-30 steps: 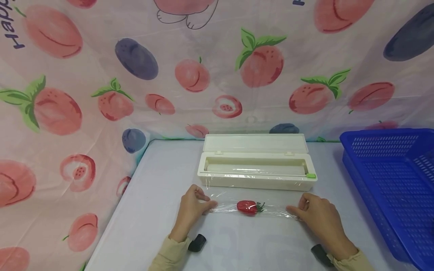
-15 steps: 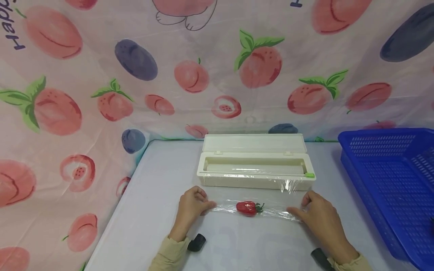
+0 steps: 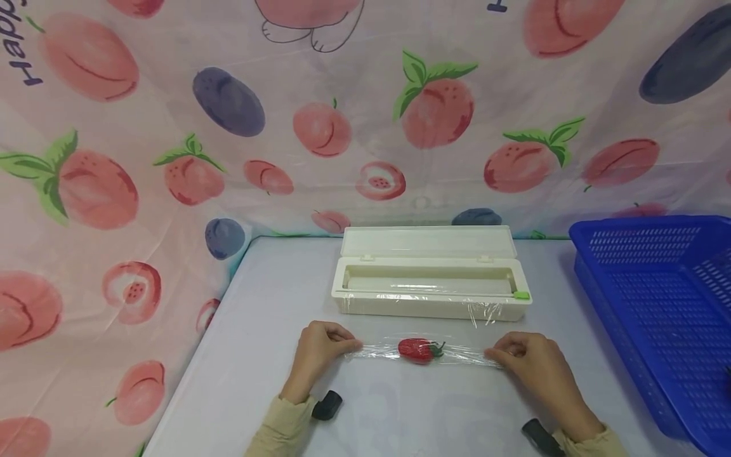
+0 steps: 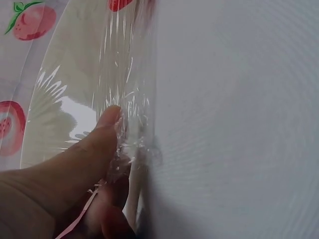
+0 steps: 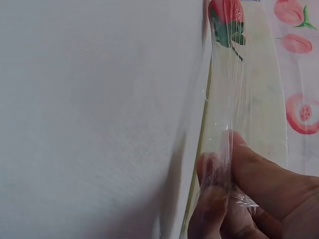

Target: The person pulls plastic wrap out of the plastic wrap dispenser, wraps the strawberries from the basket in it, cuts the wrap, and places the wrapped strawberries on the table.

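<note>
A red strawberry point(image 3: 417, 350) with green leaves lies wrapped in a strip of clear cling film point(image 3: 465, 355), midway between the two hands. My left hand point(image 3: 321, 349) pinches the film's left end between thumb and fingers. At the other end, my right hand point(image 3: 528, 358) pinches the gathered film. The left wrist view shows the bunched film point(image 4: 132, 109) running up from the thumb and fingertips. In the right wrist view the strawberry point(image 5: 228, 20) shows at the top, leaves toward the hand. Behind the film stands a cream cling film dispenser box point(image 3: 428, 309) with its lid up.
A blue plastic basket point(image 3: 605, 324) stands on the right side of the white table point(image 3: 245, 355). A green slider point(image 3: 522, 295) sits at the dispenser's right front edge. A fruit-print cloth point(image 3: 354, 82) hangs behind and to the left.
The film near the dispenser's front has drawn in toward the strawberry strip. Both hands have lowered slightly, and the right fingers have closed in on the film's end.
</note>
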A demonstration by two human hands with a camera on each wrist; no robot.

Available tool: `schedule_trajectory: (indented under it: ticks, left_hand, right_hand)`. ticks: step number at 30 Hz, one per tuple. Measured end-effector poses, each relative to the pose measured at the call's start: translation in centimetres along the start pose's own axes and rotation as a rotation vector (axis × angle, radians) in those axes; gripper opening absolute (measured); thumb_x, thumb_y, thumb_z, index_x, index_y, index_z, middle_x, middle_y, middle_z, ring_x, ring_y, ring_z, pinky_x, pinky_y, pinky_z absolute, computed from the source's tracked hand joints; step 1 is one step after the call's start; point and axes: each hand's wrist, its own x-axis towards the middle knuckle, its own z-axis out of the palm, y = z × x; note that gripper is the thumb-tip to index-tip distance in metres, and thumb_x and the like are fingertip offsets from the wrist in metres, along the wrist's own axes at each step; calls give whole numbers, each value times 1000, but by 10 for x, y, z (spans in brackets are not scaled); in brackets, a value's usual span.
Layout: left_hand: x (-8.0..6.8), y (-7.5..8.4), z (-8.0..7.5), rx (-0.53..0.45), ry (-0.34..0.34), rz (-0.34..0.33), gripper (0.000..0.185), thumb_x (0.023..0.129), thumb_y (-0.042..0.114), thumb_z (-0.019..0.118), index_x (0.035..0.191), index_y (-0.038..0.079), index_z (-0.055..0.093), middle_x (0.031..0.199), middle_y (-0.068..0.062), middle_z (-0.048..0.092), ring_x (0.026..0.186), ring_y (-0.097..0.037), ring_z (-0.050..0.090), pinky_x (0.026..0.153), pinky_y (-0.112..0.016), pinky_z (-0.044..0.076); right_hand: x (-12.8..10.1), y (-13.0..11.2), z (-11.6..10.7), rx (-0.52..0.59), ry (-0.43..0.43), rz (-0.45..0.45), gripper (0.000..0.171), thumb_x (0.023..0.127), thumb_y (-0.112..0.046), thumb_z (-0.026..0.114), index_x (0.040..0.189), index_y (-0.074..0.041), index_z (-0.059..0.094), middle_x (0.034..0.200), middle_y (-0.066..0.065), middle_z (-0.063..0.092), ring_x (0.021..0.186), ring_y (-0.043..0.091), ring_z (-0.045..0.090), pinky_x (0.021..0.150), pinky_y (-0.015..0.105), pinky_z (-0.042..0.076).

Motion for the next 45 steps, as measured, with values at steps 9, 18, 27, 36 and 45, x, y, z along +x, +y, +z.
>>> schedule_trajectory:
  ticks: [9, 18, 27, 36, 45]
  left_hand:
    - [2, 1, -3, -9, -41, -24, 18, 69, 23, 91, 74, 11, 78, 65, 1, 71, 60, -7, 58, 58, -22, 42]
    - [2, 0, -7, -16, -93, -35, 19, 71, 23, 90, 78, 10, 79, 69, 0, 73, 64, -7, 60, 62, -22, 44]
    - [4, -3, -12, -23, -137, -21, 21, 72, 26, 89, 81, 10, 79, 74, 0, 75, 67, -6, 61, 64, -23, 45]
    - [2, -10, -23, -69, -156, -59, 22, 73, 26, 88, 84, 10, 79, 73, 0, 73, 61, -9, 55, 55, -24, 45]
    - [0, -8, -28, -75, -56, -35, 15, 77, 18, 85, 84, 8, 77, 68, -2, 71, 57, -13, 58, 52, -26, 48]
  right_hand:
    - [3, 6, -2, 29, -44, 3, 19, 84, -33, 79, 83, -14, 76, 72, -5, 72, 69, 9, 60, 66, 28, 45]
    - [6, 11, -4, 49, -110, 4, 22, 87, -34, 76, 86, -12, 75, 71, -5, 70, 66, 7, 55, 62, 25, 42]
    - [7, 19, -4, 74, -135, -5, 19, 91, -25, 72, 92, -6, 73, 68, -4, 66, 61, 7, 57, 56, 23, 43]
    - [7, 23, -8, 75, -134, -28, 18, 90, -24, 74, 92, -6, 72, 76, -3, 70, 63, 5, 59, 58, 23, 45]
    - [6, 21, -28, 15, -83, -25, 41, 89, -38, 74, 107, -2, 67, 95, 7, 73, 81, 17, 64, 61, 27, 49]
